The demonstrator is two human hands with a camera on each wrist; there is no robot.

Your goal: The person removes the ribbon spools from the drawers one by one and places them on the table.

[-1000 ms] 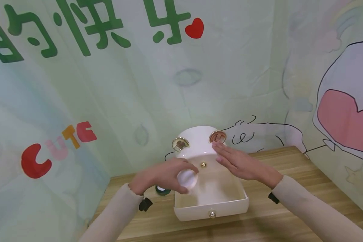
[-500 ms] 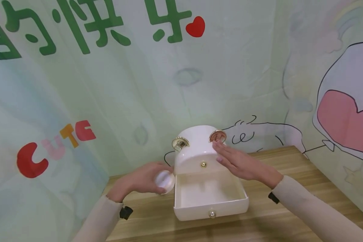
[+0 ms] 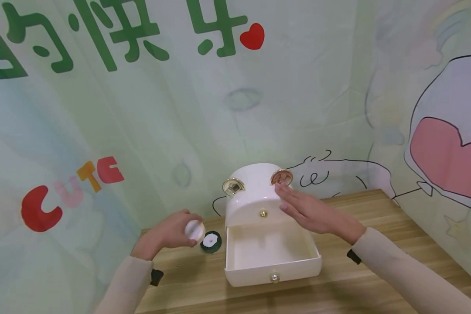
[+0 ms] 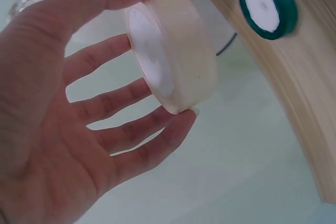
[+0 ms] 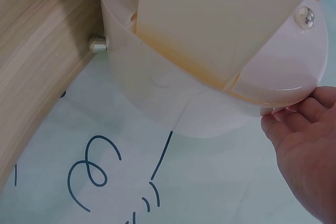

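My left hand point(image 3: 172, 231) pinches a cream roll of ribbon point(image 4: 184, 45) with a white core between thumb and fingers, above the table to the left of the white drawer box. Just right of it on the table lies a green ribbon roll point(image 3: 210, 241), also with a white core. The white box point(image 3: 255, 181) has a rounded top and its lower drawer point(image 3: 272, 268) is pulled out, with nothing inside. My right hand point(image 3: 314, 213) rests against the right side of the box near the top, fingers extended, fingertips at its edge point(image 5: 294, 100).
Two round gold-rimmed ears point(image 3: 233, 187) stick up from the box. A gold knob point(image 3: 263, 213) marks the upper drawer front, which is closed. Behind the wooden table point(image 3: 361, 261) hangs a printed cloth backdrop point(image 3: 172, 113).
My left hand has moved left, from over the open drawer to beside the green roll, carrying the cream ribbon roll. My right hand has stayed at the box.
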